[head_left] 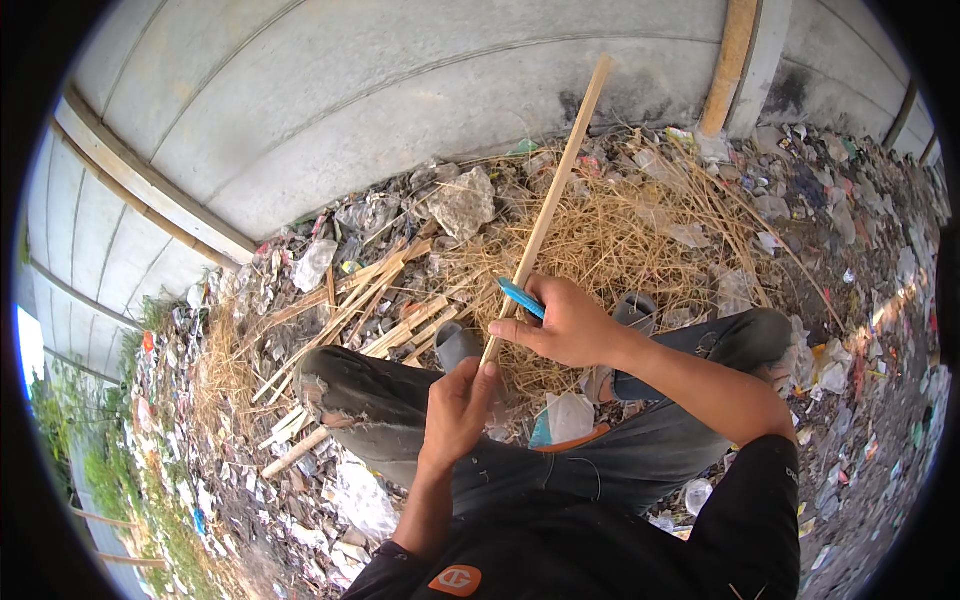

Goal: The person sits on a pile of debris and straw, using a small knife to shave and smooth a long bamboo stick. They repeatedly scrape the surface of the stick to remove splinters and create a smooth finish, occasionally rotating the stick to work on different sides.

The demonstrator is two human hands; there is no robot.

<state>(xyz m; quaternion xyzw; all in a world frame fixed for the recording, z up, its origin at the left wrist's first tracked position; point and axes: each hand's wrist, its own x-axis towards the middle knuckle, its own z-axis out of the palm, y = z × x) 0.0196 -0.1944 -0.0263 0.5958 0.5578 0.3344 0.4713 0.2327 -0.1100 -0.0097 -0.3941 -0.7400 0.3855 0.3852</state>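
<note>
Bamboo strip (548, 205) in both hands (565, 325)

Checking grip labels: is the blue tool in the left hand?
No. The blue tool is in the right hand, set against the long wooden strip; the left hand grips the strip's lower end.

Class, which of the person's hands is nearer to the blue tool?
Right. The right hand grips the blue tool against the bamboo strip; the left hand holds the strip's lower end, below the tool.

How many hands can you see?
2. The left hand grips the long pale bamboo stick near its bottom end; the right hand holds a blue-handled knife against it higher up.
</note>
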